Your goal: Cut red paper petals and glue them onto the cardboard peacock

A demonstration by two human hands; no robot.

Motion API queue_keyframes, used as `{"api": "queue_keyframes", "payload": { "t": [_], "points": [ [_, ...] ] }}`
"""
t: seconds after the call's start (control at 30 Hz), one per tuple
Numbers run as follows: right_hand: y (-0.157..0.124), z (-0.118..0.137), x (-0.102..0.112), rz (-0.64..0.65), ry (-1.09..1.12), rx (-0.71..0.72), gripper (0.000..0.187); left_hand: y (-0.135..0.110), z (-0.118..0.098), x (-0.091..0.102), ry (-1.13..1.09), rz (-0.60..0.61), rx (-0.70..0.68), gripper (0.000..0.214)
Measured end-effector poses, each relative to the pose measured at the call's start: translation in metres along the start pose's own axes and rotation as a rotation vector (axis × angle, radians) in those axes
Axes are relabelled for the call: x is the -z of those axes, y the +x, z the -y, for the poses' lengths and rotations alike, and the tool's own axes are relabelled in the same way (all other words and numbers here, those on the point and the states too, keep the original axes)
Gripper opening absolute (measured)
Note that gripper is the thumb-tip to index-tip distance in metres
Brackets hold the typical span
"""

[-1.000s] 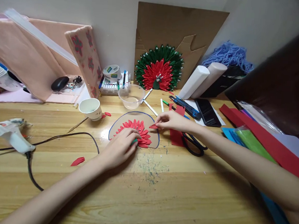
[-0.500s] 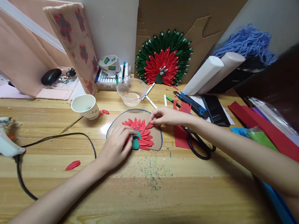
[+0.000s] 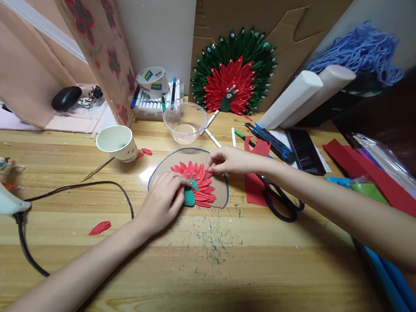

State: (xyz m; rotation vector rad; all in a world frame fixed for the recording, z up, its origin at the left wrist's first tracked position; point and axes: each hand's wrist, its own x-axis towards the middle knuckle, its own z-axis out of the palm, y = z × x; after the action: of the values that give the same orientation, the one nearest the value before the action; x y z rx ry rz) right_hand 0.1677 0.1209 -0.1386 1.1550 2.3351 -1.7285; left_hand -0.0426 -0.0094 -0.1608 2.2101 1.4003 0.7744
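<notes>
A cardboard piece (image 3: 165, 160) with a blue outline lies on the table, bearing a fan of red paper petals (image 3: 205, 194) and a green paper shape (image 3: 190, 198) at its centre. My left hand (image 3: 164, 195) lies over the left side of the fan, fingers stretched out, index fingertip touching the green shape. With thumb and forefinger pinched, my right hand (image 3: 224, 161) holds a red paper petal (image 3: 209, 173) against the fan's upper right edge; the fingers partly hide it. One loose red petal (image 3: 100, 228) rests left of my left forearm.
Black-handled scissors (image 3: 283, 204) lie by red paper (image 3: 253, 190) under my right forearm. A paper cup (image 3: 117, 144), clear bowl (image 3: 184, 126) and glue gun (image 3: 1, 191) with cord stand left and behind. A finished green-and-red peacock (image 3: 233, 74) leans at the back.
My right hand has brought the pinched petal down against the fan's edge. My left hand stays on the fan. The whole view has shifted slightly.
</notes>
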Motion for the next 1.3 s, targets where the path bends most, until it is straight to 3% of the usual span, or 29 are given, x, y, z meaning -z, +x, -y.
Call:
{"api": "queue_keyframes", "payload": {
  "t": [0.43,0.83,0.93,1.13,1.3],
  "points": [
    [-0.005,0.010,-0.015,-0.199,-0.201,0.043,0.008,-0.001,0.001,-0.001,-0.005,0.000,0.003,0.018],
    [-0.009,-0.001,-0.017,-0.297,-0.099,0.064,0.013,-0.001,0.002,-0.001,-0.005,0.007,0.002,0.018],
    [-0.017,-0.004,-0.020,-0.399,-0.097,0.116,0.011,-0.001,0.001,-0.001,-0.007,0.002,0.002,0.018],
    [-0.046,-0.008,-0.051,-0.703,-0.538,0.387,0.013,-0.001,0.001,-0.001,-0.027,-0.004,-0.013,0.019],
    [-0.053,-0.014,-0.074,-0.731,-0.574,0.348,0.012,-0.001,0.001,-0.001,-0.035,-0.004,-0.006,0.020]
  ]
}}
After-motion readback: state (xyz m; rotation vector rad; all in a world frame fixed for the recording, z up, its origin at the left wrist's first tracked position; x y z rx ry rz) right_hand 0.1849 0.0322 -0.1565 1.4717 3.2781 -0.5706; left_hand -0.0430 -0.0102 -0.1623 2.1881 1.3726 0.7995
